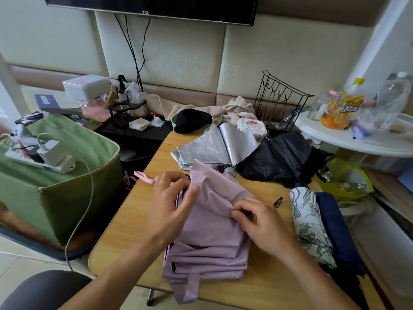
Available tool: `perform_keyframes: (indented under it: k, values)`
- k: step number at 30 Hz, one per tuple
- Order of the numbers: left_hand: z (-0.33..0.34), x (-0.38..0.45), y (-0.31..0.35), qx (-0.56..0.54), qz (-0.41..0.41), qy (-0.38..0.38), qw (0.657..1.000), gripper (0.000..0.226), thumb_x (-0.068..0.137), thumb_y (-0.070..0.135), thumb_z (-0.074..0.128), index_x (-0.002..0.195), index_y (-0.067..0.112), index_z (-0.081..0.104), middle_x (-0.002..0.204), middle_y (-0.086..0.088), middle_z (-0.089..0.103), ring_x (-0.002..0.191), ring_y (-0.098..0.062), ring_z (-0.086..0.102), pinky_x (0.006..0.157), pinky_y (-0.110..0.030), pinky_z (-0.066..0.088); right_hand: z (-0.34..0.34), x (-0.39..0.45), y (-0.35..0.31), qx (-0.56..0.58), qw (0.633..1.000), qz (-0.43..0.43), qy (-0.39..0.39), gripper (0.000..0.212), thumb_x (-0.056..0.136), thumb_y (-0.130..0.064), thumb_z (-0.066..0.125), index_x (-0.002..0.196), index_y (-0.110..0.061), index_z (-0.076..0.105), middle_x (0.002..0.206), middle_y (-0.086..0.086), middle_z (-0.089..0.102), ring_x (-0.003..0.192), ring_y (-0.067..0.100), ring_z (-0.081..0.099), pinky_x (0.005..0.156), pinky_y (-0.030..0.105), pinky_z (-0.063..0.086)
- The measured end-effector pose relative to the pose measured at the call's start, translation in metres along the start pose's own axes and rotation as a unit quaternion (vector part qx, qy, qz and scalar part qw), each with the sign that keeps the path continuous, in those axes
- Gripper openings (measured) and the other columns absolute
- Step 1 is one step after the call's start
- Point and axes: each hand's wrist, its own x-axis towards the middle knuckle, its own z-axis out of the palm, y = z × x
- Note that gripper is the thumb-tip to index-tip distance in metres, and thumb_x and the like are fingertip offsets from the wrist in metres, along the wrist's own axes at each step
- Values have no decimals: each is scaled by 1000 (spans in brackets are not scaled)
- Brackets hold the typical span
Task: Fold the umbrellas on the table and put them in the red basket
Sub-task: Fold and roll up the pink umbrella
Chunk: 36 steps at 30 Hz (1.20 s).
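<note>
Head view: right hand [261, 222] pinches lilac umbrella [210, 222] canopy; left hand [172, 200] fingers relaxed, touching it. Long axis runs away from fingertips, between both hands.

Wooden surface [125, 222] with 5 umbrellas: lilac [212, 231], silver [214, 148], black [279, 159], leaf-print [310, 229], navy [337, 229]; a hair clip [277, 201].
</note>
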Motion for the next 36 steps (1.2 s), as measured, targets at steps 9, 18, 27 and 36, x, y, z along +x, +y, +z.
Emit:
perform_keyframes:
  k: [9,18,27,36]
  values:
    - [-1,3,20,-238,-98,7,966,33,95,26,55,75,2,43,74,4,38,71,-8,37,62,-21,32,-3,-2,-1,41,999,23,26,19,90,-9,76,94,-25,66,94,-15,63,90,10,62,74,16,44]
    - [3,-2,1,-179,-206,-102,957,32,86,37,68,111,18,72,106,-1,78,103,-25,73,93,-57,57,-5,-2,-9,-41,997,-13,65,25,83,0,75,84,-19,58,87,-16,54,86,6,56,73,18,42]
    - [1,-5,-1,-159,-221,-97,957,27,80,24,59,97,8,72,102,-18,75,106,-41,68,89,-64,54,-3,-6,-13,-87,990,22,105,27,79,-5,76,91,-20,57,92,-13,55,89,7,53,77,13,40]
    - [3,-3,-2,-164,-222,-99,956,27,79,25,60,93,6,71,100,-24,72,84,-24,67,83,-60,55,-5,-5,-13,-92,985,12,144,33,77,-2,78,78,-19,50,81,-12,52,79,9,53,70,17,41]
